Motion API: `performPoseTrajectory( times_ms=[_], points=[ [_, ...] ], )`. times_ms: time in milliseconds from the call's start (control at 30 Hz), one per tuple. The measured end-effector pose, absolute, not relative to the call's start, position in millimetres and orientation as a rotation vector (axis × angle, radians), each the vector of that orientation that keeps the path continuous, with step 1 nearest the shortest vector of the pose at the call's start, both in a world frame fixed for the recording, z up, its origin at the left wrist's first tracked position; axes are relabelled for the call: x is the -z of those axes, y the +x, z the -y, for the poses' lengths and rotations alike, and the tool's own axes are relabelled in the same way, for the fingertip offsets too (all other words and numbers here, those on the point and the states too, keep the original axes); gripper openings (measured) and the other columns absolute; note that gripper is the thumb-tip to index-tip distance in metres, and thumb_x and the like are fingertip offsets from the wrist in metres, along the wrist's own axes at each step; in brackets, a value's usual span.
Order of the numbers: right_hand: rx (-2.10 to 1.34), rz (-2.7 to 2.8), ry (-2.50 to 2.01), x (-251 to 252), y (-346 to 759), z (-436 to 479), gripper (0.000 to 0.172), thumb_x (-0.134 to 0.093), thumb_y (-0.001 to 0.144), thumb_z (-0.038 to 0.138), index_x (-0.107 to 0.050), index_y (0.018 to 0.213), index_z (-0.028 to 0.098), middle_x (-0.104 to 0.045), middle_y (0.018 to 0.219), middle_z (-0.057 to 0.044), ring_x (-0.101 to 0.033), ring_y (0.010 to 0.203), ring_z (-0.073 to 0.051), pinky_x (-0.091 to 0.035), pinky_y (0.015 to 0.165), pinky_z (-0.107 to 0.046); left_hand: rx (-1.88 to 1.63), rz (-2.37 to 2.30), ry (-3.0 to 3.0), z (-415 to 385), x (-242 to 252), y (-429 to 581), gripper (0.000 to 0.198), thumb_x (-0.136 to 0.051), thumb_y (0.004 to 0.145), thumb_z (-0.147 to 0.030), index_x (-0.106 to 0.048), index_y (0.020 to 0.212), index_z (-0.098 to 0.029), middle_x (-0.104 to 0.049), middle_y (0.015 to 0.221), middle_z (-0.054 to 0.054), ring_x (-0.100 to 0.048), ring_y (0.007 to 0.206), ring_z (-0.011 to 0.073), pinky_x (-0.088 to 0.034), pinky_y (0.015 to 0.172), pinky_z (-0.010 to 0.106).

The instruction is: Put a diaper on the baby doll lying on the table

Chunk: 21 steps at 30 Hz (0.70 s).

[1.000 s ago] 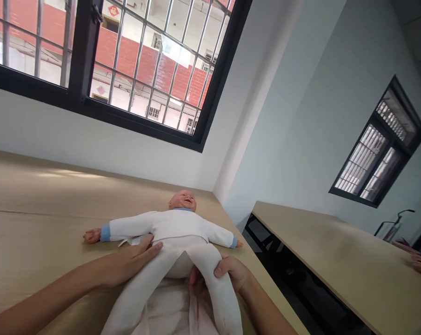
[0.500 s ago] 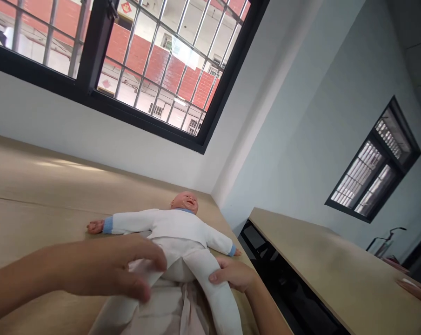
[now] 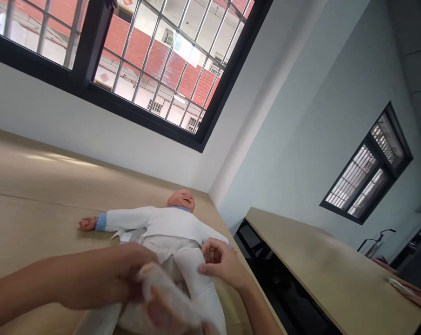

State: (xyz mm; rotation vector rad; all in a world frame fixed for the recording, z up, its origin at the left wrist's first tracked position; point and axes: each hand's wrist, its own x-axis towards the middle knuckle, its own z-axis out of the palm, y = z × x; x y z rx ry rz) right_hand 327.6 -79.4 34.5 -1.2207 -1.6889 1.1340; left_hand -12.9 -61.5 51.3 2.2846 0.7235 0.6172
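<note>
A baby doll (image 3: 164, 223) in a white suit with blue cuffs lies on its back on a light wooden table (image 3: 32, 223), with its arms spread. My left hand (image 3: 126, 279) grips a bunched pale cloth (image 3: 161, 302) low over the doll's legs, and the cloth hides most of the leg on that side. My right hand (image 3: 219, 263) has curled fingers on the doll's other white leg (image 3: 199, 288), close to the hip. The doll's feet are out of view below the frame.
A second wooden table (image 3: 322, 265) stands to the right past a dark gap (image 3: 276, 279). A co-worker's hand (image 3: 412, 293) lies at its far edge near a white item. A barred window (image 3: 154, 65) fills the wall above.
My left hand has moved down from the doll's hip and gathered the pale cloth up. My right hand has shifted up the leg towards the hip. The view has tilted slightly.
</note>
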Motion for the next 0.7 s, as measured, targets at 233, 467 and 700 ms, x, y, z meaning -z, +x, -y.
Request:
performPoseTrajectory(
  times_ms=[233,467,700],
  points=[
    [-1.046,1.711,-0.991,-40,318,86,0.07,-0.063,0.082,0.088,-0.081,0.091,0.021,-0.075,0.097,-0.01,-0.068,0.09,-0.029,-0.053,0.083,-0.039,-0.754,-0.665,1.868,20,-32,-10,0.051,-0.056,0.102,-0.063,-0.076,0.12,-0.019,-0.08,0.113,0.005,-0.071,0.106,0.0292,-0.059,0.091,0.033],
    [-1.099,1.579,-1.103,-36,293,94,0.074,-0.091,0.066,0.066,-0.077,0.126,0.024,-0.079,0.117,-0.012,-0.072,0.112,-0.038,-0.057,0.1,-0.051,-0.889,-0.467,1.602,2,-23,17,0.053,-0.066,0.099,-0.054,-0.066,0.142,-0.023,-0.078,0.128,0.008,-0.069,0.121,0.0351,-0.058,0.104,0.041],
    [-0.514,1.642,-1.18,-13,274,80,0.051,-0.058,0.1,0.063,-0.078,0.125,0.022,-0.077,0.125,-0.014,-0.068,0.123,-0.033,-0.052,0.111,-0.045,-0.962,-0.619,1.955,-18,-31,29,0.053,-0.053,0.103,-0.058,-0.069,0.137,-0.021,-0.077,0.133,0.007,-0.067,0.125,0.0311,-0.052,0.113,0.037]
  ],
)
